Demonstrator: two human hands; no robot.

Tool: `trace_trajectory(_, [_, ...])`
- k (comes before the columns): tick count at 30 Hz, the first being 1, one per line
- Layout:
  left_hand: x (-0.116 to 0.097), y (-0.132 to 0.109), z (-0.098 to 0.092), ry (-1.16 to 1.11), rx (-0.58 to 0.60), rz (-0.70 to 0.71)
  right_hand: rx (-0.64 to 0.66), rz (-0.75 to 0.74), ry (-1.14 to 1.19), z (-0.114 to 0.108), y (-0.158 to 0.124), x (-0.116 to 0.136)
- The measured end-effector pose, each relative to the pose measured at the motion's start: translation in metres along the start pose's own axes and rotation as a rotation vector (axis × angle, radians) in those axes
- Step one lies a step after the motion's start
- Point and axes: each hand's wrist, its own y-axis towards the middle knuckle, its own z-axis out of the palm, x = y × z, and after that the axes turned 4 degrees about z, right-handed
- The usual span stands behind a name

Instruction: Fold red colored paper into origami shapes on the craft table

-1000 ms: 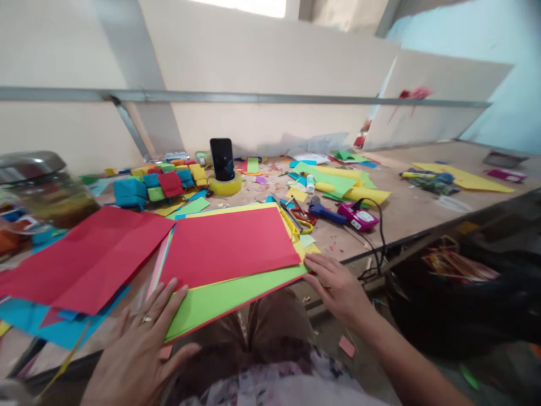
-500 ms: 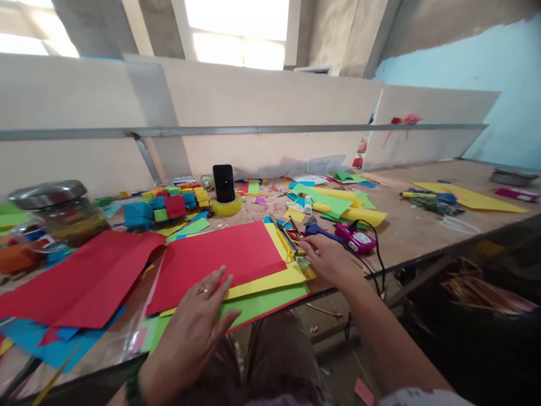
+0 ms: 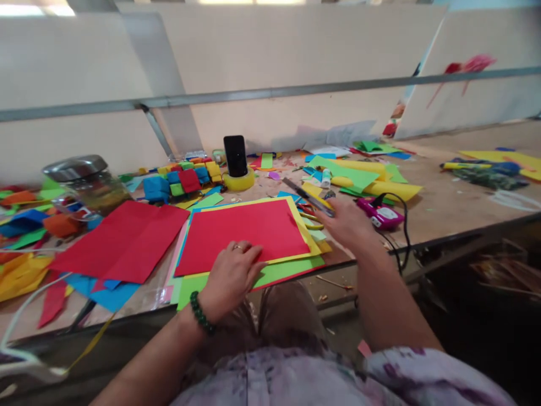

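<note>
My left hand (image 3: 234,273) lies with fingers laid out on a red paper sheet (image 3: 245,228), near its front edge. Under that sheet are a yellow sheet (image 3: 310,239) and a green sheet (image 3: 291,272), with more coloured edges showing at the left. My right hand (image 3: 349,223) is closed around a yellow and grey box cutter (image 3: 310,197), raised just past the right end of the stack and pointing up and left. Yellow-handled scissors (image 3: 313,226) lie under it, partly hidden by the hand.
A purple glue gun (image 3: 380,214) with a black cord sits right of my right hand. Further back stand a phone (image 3: 235,155) on a yellow tape roll (image 3: 239,180) and several coloured paper cubes (image 3: 190,180). A glass jar (image 3: 95,186) and folded red paper (image 3: 127,239) are on the left.
My right hand has lifted the box cutter from the tools by the stack. My left hand has shifted onto the red sheet. The view has tilted down.
</note>
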Motion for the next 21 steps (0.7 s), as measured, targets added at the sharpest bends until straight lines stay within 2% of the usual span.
trace_trajectory(3, [-0.003, 0.016, -0.002, 0.004, 0.027, -0.026, -0.036, -0.013, 0.140, -0.015, -0.036, -0.026])
trace_trajectory(4, [-0.004, 0.020, -0.001, -0.016, 0.036, -0.032, -0.079, 0.013, 0.288, -0.015, -0.050, -0.038])
trace_trajectory(8, [-0.004, 0.028, 0.008, -0.176, 0.038, 0.012, 0.004, 0.191, 0.637, -0.003, -0.098, -0.085])
trace_trajectory(10, [-0.003, 0.028, 0.010, -0.271, 0.022, 0.051, 0.062, 0.300, 0.771, 0.005, -0.113, -0.100])
trace_trajectory(14, [-0.001, 0.030, 0.006, -0.441, 0.014, 0.014, 0.135, 0.390, 0.946, 0.011, -0.123, -0.105])
trace_trajectory(17, [0.000, 0.031, -0.002, -0.524, 0.125, 0.026, 0.123, 0.405, 0.957, 0.012, -0.118, -0.102])
trace_trajectory(19, [0.001, 0.031, -0.005, -0.469, 0.152, 0.029, 0.153, 0.393, 0.917, 0.014, -0.114, -0.101])
trace_trajectory(21, [0.001, 0.030, -0.003, -0.346, 0.095, -0.002, 0.201, 0.374, 0.881, 0.015, -0.112, -0.102])
